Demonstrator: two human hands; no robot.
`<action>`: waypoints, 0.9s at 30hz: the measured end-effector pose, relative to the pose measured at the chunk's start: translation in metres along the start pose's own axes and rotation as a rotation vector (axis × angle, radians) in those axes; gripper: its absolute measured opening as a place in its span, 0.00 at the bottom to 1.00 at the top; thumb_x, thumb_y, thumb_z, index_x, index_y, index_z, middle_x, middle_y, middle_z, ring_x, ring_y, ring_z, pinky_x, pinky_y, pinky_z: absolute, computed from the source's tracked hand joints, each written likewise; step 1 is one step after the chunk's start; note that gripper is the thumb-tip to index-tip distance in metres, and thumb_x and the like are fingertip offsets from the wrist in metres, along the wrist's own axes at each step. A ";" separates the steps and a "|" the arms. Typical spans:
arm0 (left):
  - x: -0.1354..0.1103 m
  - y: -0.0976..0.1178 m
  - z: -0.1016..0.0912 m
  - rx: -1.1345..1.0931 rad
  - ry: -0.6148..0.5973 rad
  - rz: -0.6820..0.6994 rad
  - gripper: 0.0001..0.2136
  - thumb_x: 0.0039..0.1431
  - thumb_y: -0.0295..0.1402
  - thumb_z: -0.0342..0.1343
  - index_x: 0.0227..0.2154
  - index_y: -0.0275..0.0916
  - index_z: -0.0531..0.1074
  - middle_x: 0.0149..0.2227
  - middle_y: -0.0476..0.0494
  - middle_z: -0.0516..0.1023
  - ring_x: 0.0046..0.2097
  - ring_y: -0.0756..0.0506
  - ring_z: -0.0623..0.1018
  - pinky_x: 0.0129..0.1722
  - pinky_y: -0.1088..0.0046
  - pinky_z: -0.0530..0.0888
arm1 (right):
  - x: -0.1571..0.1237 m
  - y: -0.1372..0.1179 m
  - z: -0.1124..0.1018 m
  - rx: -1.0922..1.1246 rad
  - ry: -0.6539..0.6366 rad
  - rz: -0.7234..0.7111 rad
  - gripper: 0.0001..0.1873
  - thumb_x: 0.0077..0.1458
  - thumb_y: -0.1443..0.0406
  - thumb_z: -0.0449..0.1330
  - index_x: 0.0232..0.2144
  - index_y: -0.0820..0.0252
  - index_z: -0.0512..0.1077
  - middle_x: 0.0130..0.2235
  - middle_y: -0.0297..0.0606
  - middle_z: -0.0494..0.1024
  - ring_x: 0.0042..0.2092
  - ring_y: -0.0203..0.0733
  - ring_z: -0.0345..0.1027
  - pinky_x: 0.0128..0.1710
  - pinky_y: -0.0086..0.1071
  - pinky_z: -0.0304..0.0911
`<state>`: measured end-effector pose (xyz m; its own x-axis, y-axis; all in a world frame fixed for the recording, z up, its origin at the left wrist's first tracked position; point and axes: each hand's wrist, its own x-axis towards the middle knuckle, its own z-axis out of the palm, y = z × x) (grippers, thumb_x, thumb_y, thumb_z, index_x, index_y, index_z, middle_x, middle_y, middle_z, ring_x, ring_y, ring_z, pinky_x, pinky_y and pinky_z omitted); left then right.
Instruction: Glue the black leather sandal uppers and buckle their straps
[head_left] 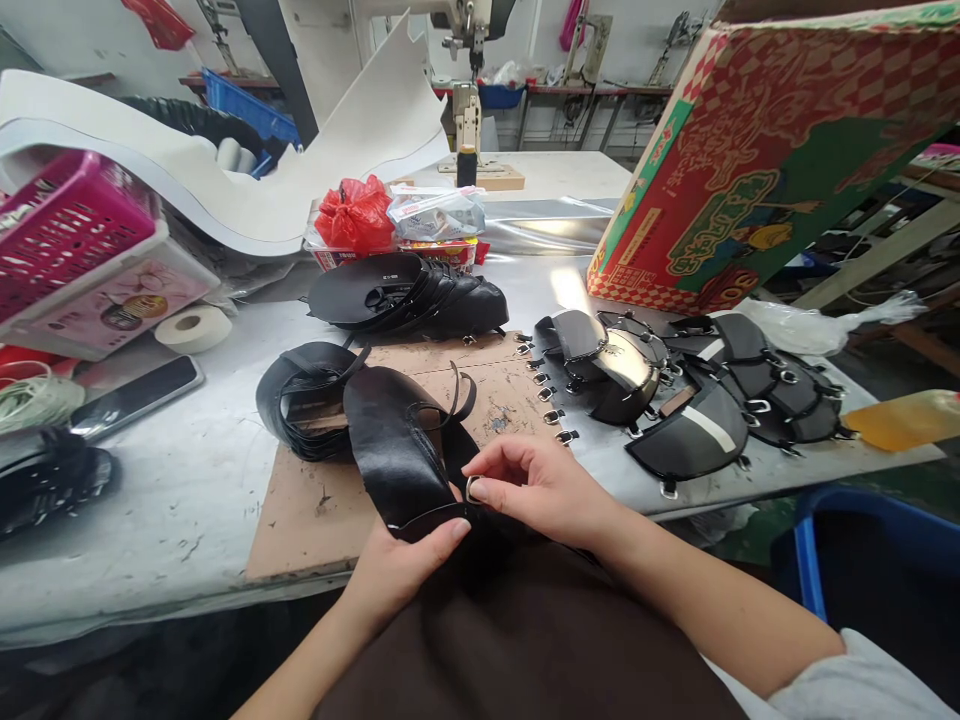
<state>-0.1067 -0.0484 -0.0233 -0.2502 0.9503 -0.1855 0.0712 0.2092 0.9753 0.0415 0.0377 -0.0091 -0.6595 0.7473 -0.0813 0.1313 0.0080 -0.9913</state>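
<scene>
The black leather piece (397, 450) lies at the near edge of the cardboard sheet (322, 510). Its long axis runs from the hands away and slightly left, and its near end overhangs toward the lap. The left hand (405, 565) comes from below, thumb pressed on that near edge and fingers hidden underneath. The right hand (540, 485) reaches in from the right, curled, with its fingertips pinching a small metal ring (474, 490) at the same edge, so both hands meet there.

A stack of similar pieces (690, 400) lies to the right on the tabletop (187, 480). Behind them a printed box (765, 150) leans; its large stylised lettering is not readable. A phone (135, 397) lies to the left.
</scene>
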 end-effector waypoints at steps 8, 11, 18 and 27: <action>-0.001 0.000 0.002 -0.031 0.038 0.015 0.09 0.42 0.37 0.59 0.28 0.38 0.72 0.28 0.48 0.76 0.33 0.45 0.76 0.37 0.69 0.74 | 0.000 0.001 0.001 0.024 0.001 0.006 0.07 0.45 0.63 0.59 0.28 0.61 0.70 0.23 0.32 0.70 0.24 0.33 0.62 0.23 0.27 0.57; -0.002 0.000 0.003 -0.036 0.052 0.035 0.09 0.43 0.36 0.59 0.28 0.38 0.72 0.28 0.48 0.76 0.33 0.45 0.76 0.37 0.69 0.74 | 0.000 0.001 0.002 0.051 -0.019 0.018 0.07 0.46 0.63 0.59 0.29 0.60 0.69 0.23 0.31 0.70 0.25 0.33 0.63 0.24 0.28 0.58; -0.003 0.001 0.007 -0.057 0.060 0.070 0.06 0.44 0.33 0.58 0.28 0.39 0.73 0.29 0.50 0.78 0.34 0.46 0.76 0.38 0.71 0.73 | 0.001 0.002 0.003 0.159 -0.028 0.078 0.08 0.46 0.63 0.60 0.29 0.61 0.67 0.24 0.31 0.70 0.25 0.33 0.63 0.26 0.29 0.60; 0.001 -0.009 0.006 -0.088 0.077 0.140 0.08 0.46 0.34 0.59 0.31 0.38 0.75 0.33 0.46 0.80 0.36 0.43 0.78 0.41 0.68 0.75 | -0.005 0.000 0.006 0.214 -0.093 -0.014 0.24 0.41 0.71 0.60 0.42 0.57 0.60 0.29 0.29 0.65 0.30 0.32 0.59 0.32 0.29 0.58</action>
<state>-0.1020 -0.0476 -0.0327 -0.3173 0.9475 -0.0406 0.0268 0.0517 0.9983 0.0403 0.0295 -0.0091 -0.7266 0.6838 -0.0668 -0.0321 -0.1309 -0.9909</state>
